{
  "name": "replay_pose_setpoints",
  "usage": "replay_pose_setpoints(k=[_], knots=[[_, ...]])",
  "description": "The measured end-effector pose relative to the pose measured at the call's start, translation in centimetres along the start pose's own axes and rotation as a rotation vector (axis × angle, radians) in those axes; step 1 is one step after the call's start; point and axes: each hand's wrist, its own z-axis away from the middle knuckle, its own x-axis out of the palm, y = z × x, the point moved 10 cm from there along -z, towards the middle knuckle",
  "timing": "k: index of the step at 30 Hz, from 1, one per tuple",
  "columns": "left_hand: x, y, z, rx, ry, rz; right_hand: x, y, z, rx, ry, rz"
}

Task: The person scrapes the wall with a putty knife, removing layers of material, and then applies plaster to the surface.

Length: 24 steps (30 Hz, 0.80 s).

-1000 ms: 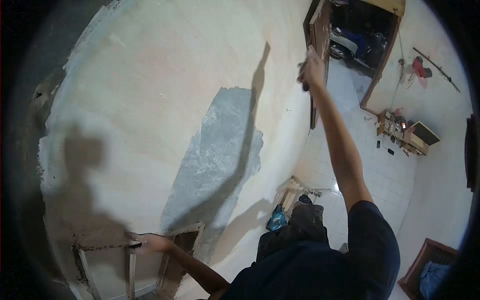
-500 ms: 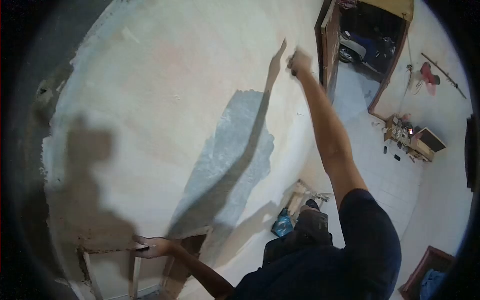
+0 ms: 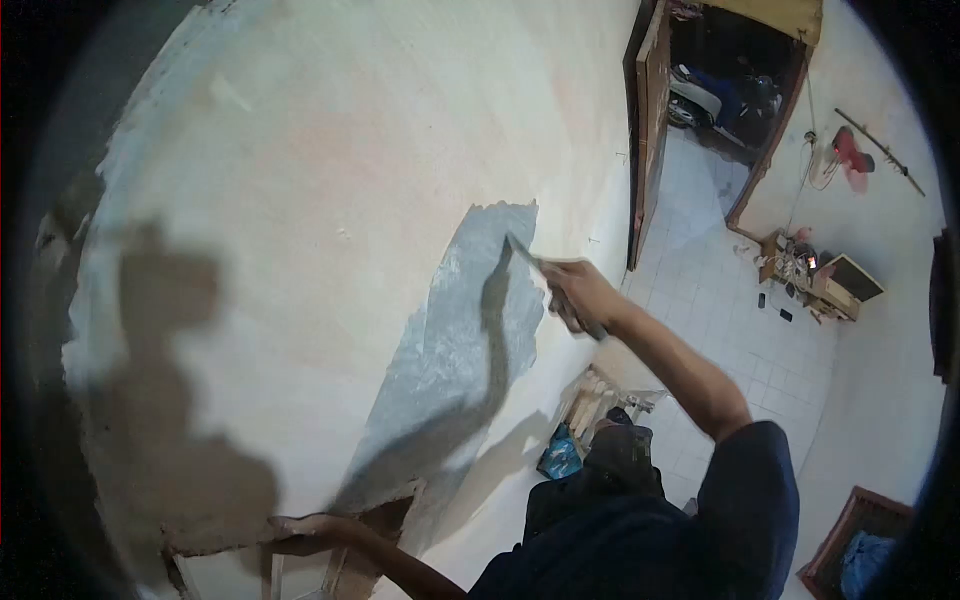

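Observation:
My right hand (image 3: 580,296) is closed around a scraper (image 3: 522,250), its narrow blade pointing up and left. The blade's tip overlaps a grey patch (image 3: 455,275) on the cream-coloured wall (image 3: 330,180). This patch has ragged edges and narrows toward the bottom, where the arm's shadow falls across it. Low on the left, my left hand (image 3: 303,533) grips the top edge of a wooden frame (image 3: 222,542) set in the wall. The fingers are partly in shadow there.
An open wooden door (image 3: 652,140) stands beyond my right hand, with a motorbike (image 3: 700,97) past the doorway. Small items and a box (image 3: 853,280) lie on the tiled floor (image 3: 725,320). Beside my body is a blue plastic bag (image 3: 560,455). A dark-framed opening (image 3: 845,530) sits lower right.
My right hand has come down from high near the door to the grey patch, and the scraper now shows clearly. My left hand stays at the wooden frame. The view has shifted slightly.

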Motion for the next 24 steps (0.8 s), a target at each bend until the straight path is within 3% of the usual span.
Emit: replay_pose_setpoints(k=[2, 3, 4, 5, 6, 7, 8, 9, 11, 14, 15, 17, 18, 19, 20, 21, 22, 24], knots=[[-0.1, -1.2, -0.2, -0.083, -0.045, -0.063, -1.0, -3.7, 0.8, -0.223, 0.005, 0.208], [-0.5, -1.7, -0.2, 0.141, 0.039, -0.112, -4.0, -0.5, -2.7, -0.035, 0.163, -0.007], [-0.7, -1.5, -0.2, 0.147, 0.029, -0.11, -7.3, 2.8, -7.6, 0.141, 0.326, -0.221], [-0.7, -0.1, 0.0, 0.224, 0.041, -0.11, -10.5, 3.6, -11.5, 0.146, 0.368, -0.122], [-0.7, 1.3, 0.2, 0.304, 0.055, -0.113, -14.1, 7.2, -17.2, 0.144, 0.335, -0.421], [-0.6, 2.1, 0.3, 0.305, 0.057, -0.105, -16.0, 6.9, -17.1, 0.214, 0.492, -0.635], [-0.4, 1.3, 0.0, 0.147, 0.013, -0.045, -17.2, 7.6, -16.3, 0.291, 0.648, -0.847], [0.0, -0.1, -0.2, -0.011, -0.032, 0.011, -17.6, 8.1, -16.3, 0.297, 0.652, -0.847], [-0.1, -1.0, -0.5, 0.002, -0.027, 0.014, -17.6, 6.7, -17.4, 0.165, 0.503, -0.745], [-0.5, -0.3, -0.2, -0.023, -0.014, 0.05, -14.5, 5.6, -14.1, 0.198, 0.501, -0.587], [-0.5, 0.3, -0.1, -0.049, -0.014, 0.092, -13.5, 4.3, -12.3, 0.114, 0.534, -0.419], [-0.6, 1.0, 0.0, -0.08, -0.011, 0.097, -10.0, 2.6, -7.5, -0.008, 0.51, -0.411], [-0.5, 0.9, 0.1, -0.113, -0.003, 0.105, -8.2, 3.3, -6.0, -0.098, 0.473, -0.115], [-0.4, 0.0, 0.1, -0.113, -0.004, 0.108, -4.1, 6.3, -4.4, 0.042, 0.178, 0.344], [-0.4, -1.2, 0.0, -0.043, -0.02, 0.06, 0.6, 4.2, 1.5, 0.108, 0.039, 0.261], [-0.2, -1.6, -0.3, 0.03, -0.038, 0.008, 3.6, 9.8, 3.4, -0.014, -0.166, 0.32], [0.1, -1.7, -0.3, 0.035, -0.037, 0.007, 6.0, 5.7, 8.5, 0.28, -0.379, 0.371], [-0.7, 0.1, -0.1, 0.201, 0.049, 0.038, 5.0, 4.8, 6.4, -0.343, -0.187, 0.485]])
